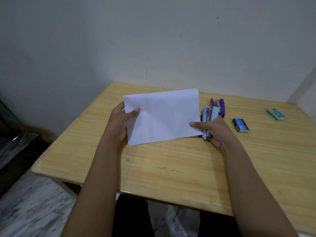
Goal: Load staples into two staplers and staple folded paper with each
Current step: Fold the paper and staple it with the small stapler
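Apparently the task is about in the middle. The folded paper is held a little above the table. The left hand pinches its left edge, and the right hand has its fingers curled round the light blue stapler, thumb on the paper's right edge. No staple shows in the paper, and I cannot tell if either stapler is loaded. The purple stapler lies just behind the right hand, so there is little room there. Both staple boxes are well apart to the right. The wall is close behind; the free room is toward the near edge.
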Demonstrator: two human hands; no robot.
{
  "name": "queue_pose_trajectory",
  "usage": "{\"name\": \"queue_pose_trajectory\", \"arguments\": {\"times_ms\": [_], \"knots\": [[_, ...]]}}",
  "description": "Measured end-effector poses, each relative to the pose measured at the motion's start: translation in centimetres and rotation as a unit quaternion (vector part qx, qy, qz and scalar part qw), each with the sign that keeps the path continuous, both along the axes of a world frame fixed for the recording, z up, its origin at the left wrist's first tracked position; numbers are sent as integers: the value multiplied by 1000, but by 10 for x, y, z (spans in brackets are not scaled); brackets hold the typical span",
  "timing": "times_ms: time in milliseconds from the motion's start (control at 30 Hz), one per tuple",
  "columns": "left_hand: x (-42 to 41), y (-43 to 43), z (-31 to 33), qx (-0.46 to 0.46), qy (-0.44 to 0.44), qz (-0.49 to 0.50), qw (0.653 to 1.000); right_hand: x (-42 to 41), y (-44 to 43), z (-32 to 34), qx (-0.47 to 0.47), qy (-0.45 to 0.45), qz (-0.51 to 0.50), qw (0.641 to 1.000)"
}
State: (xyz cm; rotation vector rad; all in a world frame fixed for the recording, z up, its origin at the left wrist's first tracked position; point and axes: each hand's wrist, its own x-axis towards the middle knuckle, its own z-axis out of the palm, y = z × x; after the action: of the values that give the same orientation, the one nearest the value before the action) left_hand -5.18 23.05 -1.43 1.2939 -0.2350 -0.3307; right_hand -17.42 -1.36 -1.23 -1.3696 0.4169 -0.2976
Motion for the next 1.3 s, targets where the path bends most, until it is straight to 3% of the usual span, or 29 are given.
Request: {"name": "queue_pose_trajectory", "arguments": {"times_ms": [333, 400, 467, 533, 667, 767, 800, 933, 1167, 1233, 1300], "knots": [[-6, 0, 1, 3, -33, 22, 999, -3, 3, 3, -7, 4, 2, 1000], [-6, 0, 2, 19, -52, 28, 998, -7, 5, 10, -41, -23, -46, 998], [-6, -1, 5, 34, -72, 21, 997, -6, 1, 27, -123, -73, -146, 979], [-6, -2, 10, 33, -93, 0, 995, 0, 1, 54, -221, -119, -154, 956], [-9, -8, 21, 52, -148, -39, 987, 24, 29, 98, -443, -32, 40, 895], [-10, -13, 26, 52, -166, -45, 984, 39, 48, 100, -541, 25, 124, 831], [-11, -13, 28, 53, -167, -45, 984, 42, 50, 97, -544, 25, 124, 829], [-12, -10, 24, 63, -162, -47, 984, 40, 54, 87, -473, 7, 89, 876], [-14, -12, 21, 135, -143, -51, 979, 35, 51, 84, -482, 57, 99, 869], [-12, -13, 29, 197, -170, -59, 964, 36, 49, 84, -489, 58, 94, 865], [-11, -15, 39, 287, -248, -36, 925, 36, 48, 85, -496, 57, 90, 862]]}}
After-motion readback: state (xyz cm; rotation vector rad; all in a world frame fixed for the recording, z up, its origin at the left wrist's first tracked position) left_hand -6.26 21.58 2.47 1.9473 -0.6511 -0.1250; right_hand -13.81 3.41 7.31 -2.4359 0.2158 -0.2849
